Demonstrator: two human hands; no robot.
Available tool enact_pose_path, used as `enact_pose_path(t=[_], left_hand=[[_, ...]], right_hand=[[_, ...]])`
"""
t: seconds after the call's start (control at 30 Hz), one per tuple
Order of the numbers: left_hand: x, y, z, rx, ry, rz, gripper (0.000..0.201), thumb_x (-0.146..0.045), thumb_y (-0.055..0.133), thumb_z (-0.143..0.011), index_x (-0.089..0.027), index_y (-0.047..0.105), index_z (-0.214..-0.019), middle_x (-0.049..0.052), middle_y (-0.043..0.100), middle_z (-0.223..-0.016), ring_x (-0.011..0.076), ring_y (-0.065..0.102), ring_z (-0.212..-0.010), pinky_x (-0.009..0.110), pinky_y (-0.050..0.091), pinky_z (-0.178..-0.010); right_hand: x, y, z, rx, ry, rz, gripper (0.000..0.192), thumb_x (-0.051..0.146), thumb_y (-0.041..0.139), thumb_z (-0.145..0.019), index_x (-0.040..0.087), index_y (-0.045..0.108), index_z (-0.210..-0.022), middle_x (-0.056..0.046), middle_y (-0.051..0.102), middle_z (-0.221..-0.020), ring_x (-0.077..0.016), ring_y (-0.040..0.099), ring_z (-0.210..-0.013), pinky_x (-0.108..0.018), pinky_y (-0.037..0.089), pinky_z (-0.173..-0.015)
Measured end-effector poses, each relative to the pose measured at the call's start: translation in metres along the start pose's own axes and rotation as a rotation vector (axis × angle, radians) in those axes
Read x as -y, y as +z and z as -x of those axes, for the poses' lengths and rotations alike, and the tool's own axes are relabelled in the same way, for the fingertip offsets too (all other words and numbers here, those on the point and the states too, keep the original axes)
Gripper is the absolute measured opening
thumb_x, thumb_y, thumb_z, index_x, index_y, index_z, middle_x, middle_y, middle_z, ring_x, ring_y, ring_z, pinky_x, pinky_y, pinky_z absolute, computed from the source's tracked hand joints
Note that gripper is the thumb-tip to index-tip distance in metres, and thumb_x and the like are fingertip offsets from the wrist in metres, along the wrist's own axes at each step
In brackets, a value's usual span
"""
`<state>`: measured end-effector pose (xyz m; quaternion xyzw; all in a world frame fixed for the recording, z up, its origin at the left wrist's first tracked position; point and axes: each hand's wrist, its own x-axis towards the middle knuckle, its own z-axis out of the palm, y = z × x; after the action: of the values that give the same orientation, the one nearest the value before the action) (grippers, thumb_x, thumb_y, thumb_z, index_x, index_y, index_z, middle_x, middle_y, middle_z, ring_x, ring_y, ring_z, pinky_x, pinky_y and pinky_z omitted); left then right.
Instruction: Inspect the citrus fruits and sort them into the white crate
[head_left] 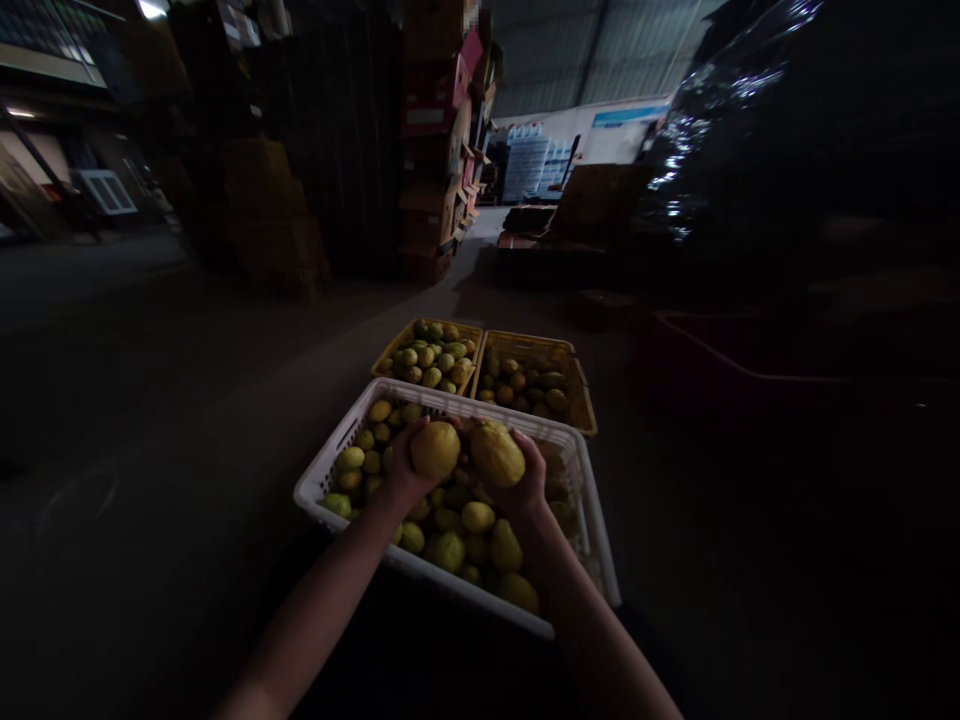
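Note:
Above a white plastic crate point(457, 590) I hold two fruits side by side. My left hand point(403, 472) is wrapped round a rounded yellow fruit point(436, 450). In my right hand point(534, 478) sits a larger, more oval yellow-green fruit point(498, 453) with a bumpy skin. Their exact kind is hard to tell in the dim light. Beneath my hands the crate holds many similar fruits, from green to yellow, such as a green one point(448, 551) and a pale yellow one point(478, 517). My hands and forearms hide part of the crate's contents.
Behind the white crate stand two yellow crates of fruit, one on the left point(381, 366) and one on the right point(583, 395). Stacked cardboard boxes point(427, 190) rise farther back. A plastic-wrapped stack point(690, 150) and a dark red container point(720, 350) are on the right.

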<state>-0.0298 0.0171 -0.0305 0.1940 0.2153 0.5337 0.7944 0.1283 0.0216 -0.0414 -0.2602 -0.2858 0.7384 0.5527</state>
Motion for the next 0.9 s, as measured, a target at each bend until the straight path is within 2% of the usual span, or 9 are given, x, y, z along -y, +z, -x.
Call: enact_pose_path(t=[0.07, 0.13, 0.2, 0.27, 0.4, 0.57, 0.7, 0.8, 0.9], left_hand=[[0.004, 0.001, -0.004, -0.082, 0.119, 0.064, 0.019, -0.033, 0.065, -0.073, -0.021, 0.067, -0.088, 0.005, 0.074, -0.081, 0.0205, 0.07, -0.078, 0.029, 0.057, -0.064], [0.008, 0.002, -0.008, -0.134, 0.216, 0.119, 0.017, -0.03, 0.065, -0.071, -0.022, 0.067, -0.086, 0.004, 0.074, -0.082, 0.02, 0.07, -0.085, 0.03, 0.057, -0.078], [0.011, 0.003, -0.011, -0.15, 0.255, 0.124, 0.017, -0.03, 0.065, -0.069, -0.022, 0.067, -0.084, 0.005, 0.074, -0.083, 0.0213, 0.069, -0.092, 0.032, 0.055, -0.088], [0.012, 0.005, -0.012, -0.142, 0.268, 0.089, 0.02, -0.035, 0.064, -0.069, -0.021, 0.067, -0.083, 0.005, 0.075, -0.088, 0.024, 0.068, -0.1, 0.036, 0.053, -0.094], [0.01, 0.009, -0.01, -0.152, 0.273, 0.033, 0.026, -0.038, 0.062, -0.069, -0.022, 0.068, -0.088, 0.007, 0.075, -0.099, 0.0266, 0.065, -0.11, 0.039, 0.051, -0.098], [0.006, 0.011, -0.006, -0.154, 0.206, 0.101, 0.035, -0.028, 0.054, -0.074, -0.018, 0.068, -0.104, 0.008, 0.074, -0.101, 0.0248, 0.066, -0.109, 0.035, 0.051, -0.097], [0.005, 0.012, -0.005, -0.166, 0.166, 0.17, 0.051, -0.016, 0.044, -0.073, -0.017, 0.063, -0.12, 0.008, 0.074, -0.1, 0.0275, 0.065, -0.112, 0.04, 0.054, -0.092], [0.004, 0.013, -0.007, -0.181, 0.11, 0.161, 0.05, -0.014, 0.037, -0.082, -0.022, 0.06, -0.126, 0.006, 0.074, -0.099, 0.0261, 0.066, -0.11, 0.043, 0.056, -0.09], [0.004, 0.013, -0.011, -0.185, 0.028, 0.113, 0.04, -0.018, 0.04, -0.091, -0.019, 0.06, -0.126, 0.008, 0.074, -0.1, 0.0249, 0.067, -0.107, 0.042, 0.057, -0.089]], right_hand=[[-0.004, 0.0, -0.002, -0.13, -0.143, 0.066, 0.038, 0.05, 0.067, -0.068, 0.023, 0.07, -0.095, -0.007, 0.074, -0.091, -0.027, 0.07, -0.081, -0.037, 0.057, -0.061], [-0.008, 0.002, -0.002, -0.218, -0.297, 0.126, 0.03, 0.046, 0.068, -0.071, 0.027, 0.07, -0.094, -0.005, 0.073, -0.102, -0.0258, 0.068, -0.093, -0.038, 0.056, -0.074], [-0.012, 0.005, -0.002, -0.231, -0.387, 0.185, 0.029, 0.044, 0.071, -0.072, 0.028, 0.069, -0.097, -0.003, 0.071, -0.106, -0.0236, 0.065, -0.099, -0.036, 0.054, -0.08], [-0.014, 0.009, -0.002, -0.239, -0.418, 0.266, 0.036, 0.046, 0.075, -0.067, 0.027, 0.07, -0.097, -0.001, 0.07, -0.101, -0.0227, 0.063, -0.095, -0.034, 0.052, -0.08], [-0.015, 0.015, -0.004, -0.286, -0.421, 0.406, 0.049, 0.05, 0.082, -0.058, 0.024, 0.07, -0.097, -0.001, 0.068, -0.094, -0.0201, 0.061, -0.087, -0.031, 0.05, -0.076], [-0.014, 0.015, -0.005, -0.365, -0.376, 0.373, 0.045, 0.049, 0.081, -0.06, 0.022, 0.068, -0.093, 0.0, 0.066, -0.088, -0.0176, 0.059, -0.081, -0.027, 0.05, -0.07], [-0.013, 0.011, -0.007, -0.403, -0.341, 0.338, 0.042, 0.05, 0.08, -0.06, 0.022, 0.067, -0.087, 0.002, 0.065, -0.081, -0.017, 0.057, -0.076, -0.027, 0.048, -0.067], [-0.011, 0.011, -0.007, -0.431, -0.359, 0.328, 0.042, 0.05, 0.08, -0.059, 0.022, 0.066, -0.086, 0.003, 0.064, -0.077, -0.0171, 0.058, -0.074, -0.027, 0.048, -0.066], [-0.007, 0.013, -0.007, -0.477, -0.356, 0.277, 0.041, 0.047, 0.081, -0.057, 0.021, 0.067, -0.085, 0.003, 0.065, -0.075, -0.016, 0.058, -0.07, -0.027, 0.048, -0.063]])
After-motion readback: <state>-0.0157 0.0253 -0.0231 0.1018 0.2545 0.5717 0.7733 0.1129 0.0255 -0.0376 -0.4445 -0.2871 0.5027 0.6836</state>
